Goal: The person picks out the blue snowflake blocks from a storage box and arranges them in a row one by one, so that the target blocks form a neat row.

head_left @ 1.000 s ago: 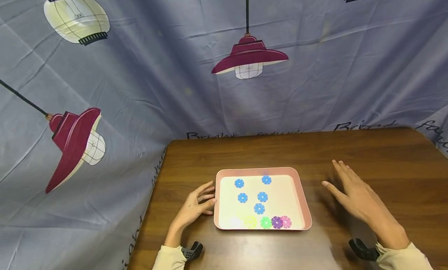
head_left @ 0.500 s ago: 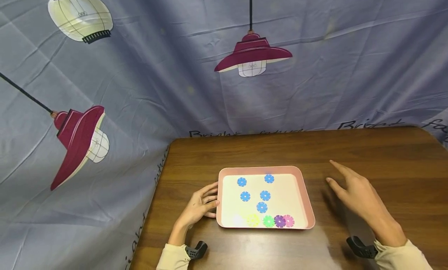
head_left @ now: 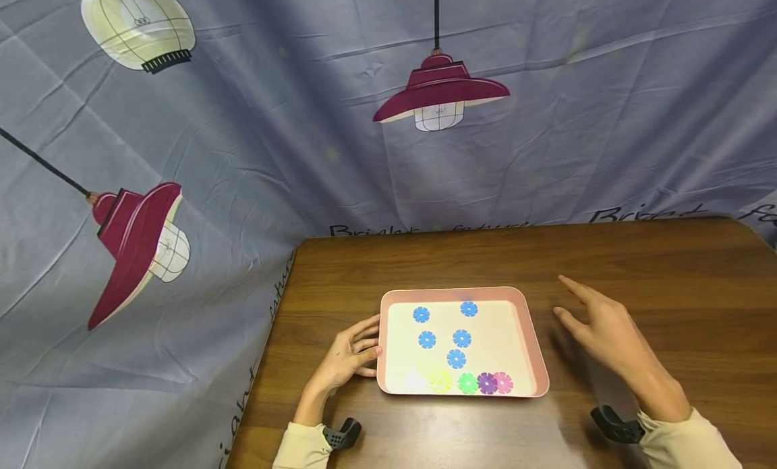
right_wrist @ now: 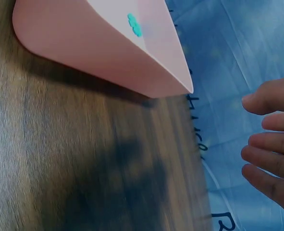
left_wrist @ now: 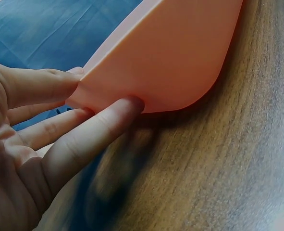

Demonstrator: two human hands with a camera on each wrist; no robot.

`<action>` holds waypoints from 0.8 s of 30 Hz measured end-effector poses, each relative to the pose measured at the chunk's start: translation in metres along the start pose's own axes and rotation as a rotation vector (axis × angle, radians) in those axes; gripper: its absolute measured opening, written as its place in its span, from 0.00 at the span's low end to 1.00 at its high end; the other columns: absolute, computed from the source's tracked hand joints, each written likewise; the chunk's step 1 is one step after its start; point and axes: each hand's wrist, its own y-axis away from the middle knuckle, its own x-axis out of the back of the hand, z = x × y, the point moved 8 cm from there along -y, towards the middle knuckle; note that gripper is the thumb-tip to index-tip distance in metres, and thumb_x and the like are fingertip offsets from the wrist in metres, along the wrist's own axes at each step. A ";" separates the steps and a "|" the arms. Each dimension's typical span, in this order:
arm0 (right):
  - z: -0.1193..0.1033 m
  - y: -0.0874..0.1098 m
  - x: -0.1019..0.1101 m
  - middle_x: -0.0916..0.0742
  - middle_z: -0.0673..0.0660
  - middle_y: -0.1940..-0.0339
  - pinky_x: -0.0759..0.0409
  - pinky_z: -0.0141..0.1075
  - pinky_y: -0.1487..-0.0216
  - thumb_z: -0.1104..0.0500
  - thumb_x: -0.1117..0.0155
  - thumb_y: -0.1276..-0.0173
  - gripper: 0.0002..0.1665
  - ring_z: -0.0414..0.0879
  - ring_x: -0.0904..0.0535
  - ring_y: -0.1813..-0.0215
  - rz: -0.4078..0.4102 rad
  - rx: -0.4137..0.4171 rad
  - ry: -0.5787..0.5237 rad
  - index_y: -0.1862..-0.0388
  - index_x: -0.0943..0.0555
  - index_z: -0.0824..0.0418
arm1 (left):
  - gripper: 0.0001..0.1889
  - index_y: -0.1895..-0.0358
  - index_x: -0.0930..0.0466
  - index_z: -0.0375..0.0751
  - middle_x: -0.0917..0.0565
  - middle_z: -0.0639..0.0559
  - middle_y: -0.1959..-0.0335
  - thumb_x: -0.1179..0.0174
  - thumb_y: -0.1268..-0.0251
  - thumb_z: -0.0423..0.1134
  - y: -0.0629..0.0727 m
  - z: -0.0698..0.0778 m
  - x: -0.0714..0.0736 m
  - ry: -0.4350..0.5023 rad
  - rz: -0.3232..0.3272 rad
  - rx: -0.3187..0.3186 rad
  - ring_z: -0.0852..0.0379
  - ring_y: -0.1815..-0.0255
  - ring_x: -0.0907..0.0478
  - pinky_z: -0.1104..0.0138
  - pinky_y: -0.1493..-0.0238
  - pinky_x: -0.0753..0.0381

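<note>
A pink shallow tray (head_left: 449, 295) lies on the table, with several flower-shaped discs inside. Blue discs (head_left: 462, 338) are spread over its left and middle; along the near side are a yellow disc (head_left: 440, 381), a green disc (head_left: 468, 383), a purple disc (head_left: 487, 383) and a pink disc (head_left: 502, 382). My left hand (head_left: 342, 361) touches the tray's left wall with extended fingers; in the left wrist view the fingertips (left_wrist: 129, 103) rest on that wall. To the tray's right, my right hand (head_left: 613, 334) hovers with fingers extended, holding nothing and apart from the tray.
The brown wooden table (head_left: 686, 266) extends to the right of and behind the tray. A grey-blue curtain (head_left: 291, 152) printed with lamps hangs along its back and left edges. Black wrist devices (head_left: 616, 425) are worn on both wrists.
My right hand has come leftward, closer to the tray. My left hand stays at the tray's left wall. The whole head view has shifted slightly, and the discs keep their places in the tray.
</note>
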 end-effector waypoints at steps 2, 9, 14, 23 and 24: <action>-0.003 -0.001 -0.002 0.20 0.76 0.44 0.25 0.66 0.55 0.61 0.31 0.36 0.34 0.74 0.22 0.51 -0.001 0.007 -0.009 0.32 0.28 0.65 | 0.33 0.26 0.41 0.34 0.35 0.28 0.32 0.42 0.32 0.25 0.001 0.000 0.000 0.000 0.000 0.001 0.34 0.38 0.28 0.50 0.66 0.13; -0.014 -0.005 -0.012 0.20 0.76 0.44 0.26 0.66 0.52 0.61 0.31 0.36 0.34 0.75 0.24 0.47 -0.026 0.019 -0.043 0.32 0.28 0.66 | 0.33 0.25 0.41 0.35 0.35 0.29 0.31 0.43 0.32 0.24 0.002 0.000 0.002 0.012 0.002 0.003 0.35 0.39 0.28 0.50 0.66 0.13; -0.021 -0.009 -0.019 0.20 0.74 0.43 0.25 0.65 0.51 0.62 0.31 0.37 0.33 0.73 0.23 0.46 -0.047 0.034 -0.055 0.33 0.27 0.67 | 0.33 0.25 0.42 0.35 0.36 0.29 0.31 0.43 0.32 0.25 0.002 0.000 0.002 0.013 -0.001 0.003 0.35 0.38 0.28 0.49 0.66 0.13; -0.032 -0.013 -0.037 0.18 0.74 0.46 0.20 0.62 0.57 0.68 0.30 0.41 0.33 0.69 0.18 0.54 -0.067 0.068 -0.073 0.36 0.25 0.69 | 0.33 0.25 0.42 0.34 0.36 0.29 0.31 0.43 0.31 0.26 0.000 0.002 0.000 0.010 -0.017 -0.003 0.34 0.38 0.28 0.51 0.65 0.13; -0.034 -0.013 -0.039 0.17 0.73 0.47 0.20 0.62 0.57 0.68 0.29 0.42 0.32 0.68 0.17 0.54 -0.066 0.076 -0.073 0.37 0.25 0.70 | 0.33 0.25 0.42 0.34 0.36 0.29 0.31 0.42 0.31 0.26 0.000 0.001 -0.001 0.011 -0.018 -0.002 0.35 0.38 0.28 0.51 0.65 0.13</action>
